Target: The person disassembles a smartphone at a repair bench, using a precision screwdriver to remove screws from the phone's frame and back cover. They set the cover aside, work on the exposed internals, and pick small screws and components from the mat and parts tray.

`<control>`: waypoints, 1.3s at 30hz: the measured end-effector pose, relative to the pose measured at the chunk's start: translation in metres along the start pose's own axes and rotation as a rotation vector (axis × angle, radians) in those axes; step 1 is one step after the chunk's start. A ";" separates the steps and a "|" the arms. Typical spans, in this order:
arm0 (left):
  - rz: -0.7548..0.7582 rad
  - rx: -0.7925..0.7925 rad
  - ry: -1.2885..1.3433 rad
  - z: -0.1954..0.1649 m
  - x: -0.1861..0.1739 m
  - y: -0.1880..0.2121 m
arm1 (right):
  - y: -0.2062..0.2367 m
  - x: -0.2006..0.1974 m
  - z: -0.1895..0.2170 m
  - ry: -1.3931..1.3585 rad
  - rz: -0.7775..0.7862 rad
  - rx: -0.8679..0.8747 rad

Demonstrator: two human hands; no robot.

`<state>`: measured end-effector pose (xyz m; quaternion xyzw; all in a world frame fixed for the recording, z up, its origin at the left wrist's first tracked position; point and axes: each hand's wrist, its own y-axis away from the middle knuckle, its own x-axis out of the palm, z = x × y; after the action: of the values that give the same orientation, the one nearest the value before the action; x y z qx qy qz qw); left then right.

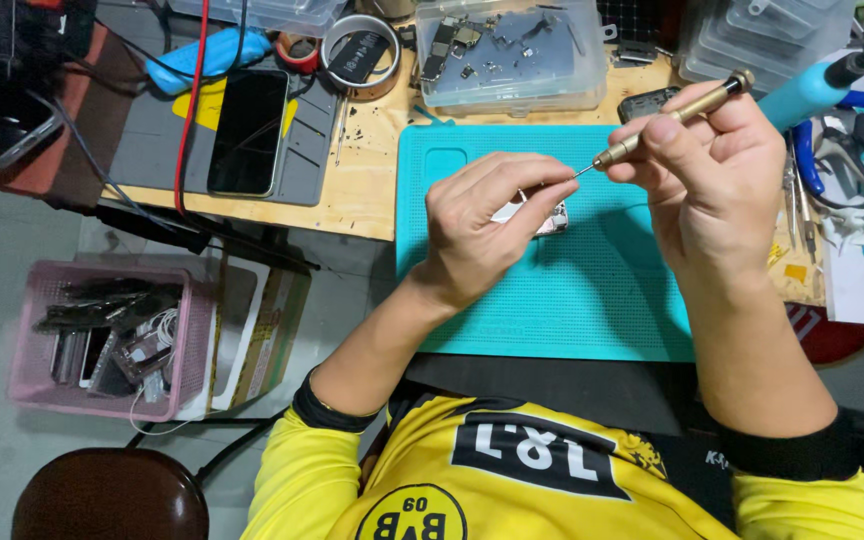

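Observation:
My left hand (484,225) is closed over a small silver metal part (553,221) above the teal work mat (572,300); most of the part is hidden by my fingers. My right hand (717,175) pinches a slim brass precision screwdriver (674,115), held at a slant. Its thin tip points down-left and reaches the fingertips of my left hand at the part.
A dark phone (248,132) lies on a grey mat at the left. Clear plastic boxes of small parts (509,55) and a tape roll (360,55) line the back. Pliers with blue handles (857,150) lie at right. A pink basket of parts (102,335) stands on the floor.

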<state>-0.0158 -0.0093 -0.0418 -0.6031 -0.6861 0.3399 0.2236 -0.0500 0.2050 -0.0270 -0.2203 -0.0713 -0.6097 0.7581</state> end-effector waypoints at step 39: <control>0.044 -0.105 -0.081 0.020 0.000 0.014 | 0.018 -0.004 -0.007 0.187 0.000 -0.194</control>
<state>-0.0205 -0.0124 -0.0654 -0.6148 -0.6980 0.3325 0.1561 -0.0347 0.2081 -0.0393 -0.2346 0.0588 -0.6316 0.7366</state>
